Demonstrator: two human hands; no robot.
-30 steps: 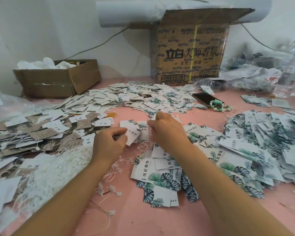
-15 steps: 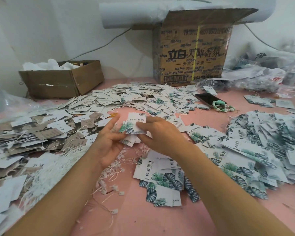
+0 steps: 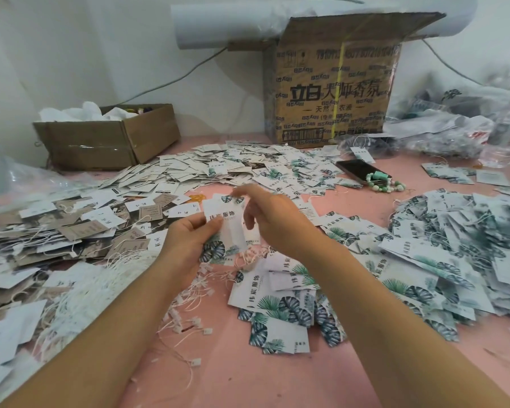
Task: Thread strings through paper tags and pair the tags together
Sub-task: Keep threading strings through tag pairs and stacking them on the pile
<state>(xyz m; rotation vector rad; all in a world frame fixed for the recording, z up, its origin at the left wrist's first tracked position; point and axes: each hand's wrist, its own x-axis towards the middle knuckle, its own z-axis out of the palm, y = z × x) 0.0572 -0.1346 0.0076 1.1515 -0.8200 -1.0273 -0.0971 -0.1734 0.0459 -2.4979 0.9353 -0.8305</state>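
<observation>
My left hand (image 3: 186,242) grips a white paper tag with green leaf print (image 3: 227,228), held upright above the pink table (image 3: 248,378). My right hand (image 3: 270,216) hovers at the tag's top edge, its blurred fingers pinching near the hole. Whether a string sits between those fingers cannot be told. White strings with small clasps (image 3: 189,307) lie in a loose heap under my left wrist. A short stack of leaf tags (image 3: 280,316) lies just below my right forearm.
Heaps of tags cover the table: brown and white ones at left (image 3: 80,231), white ones at the back (image 3: 218,169), strung leaf tags at right (image 3: 454,254). A phone with a bead bracelet (image 3: 365,173), two cardboard boxes (image 3: 109,136) (image 3: 333,83) and plastic bags (image 3: 454,131) line the back.
Both hands lifted the tag off the table. My left hand turned palm up and now grips the tag upright, while my right hand rose to its top edge.
</observation>
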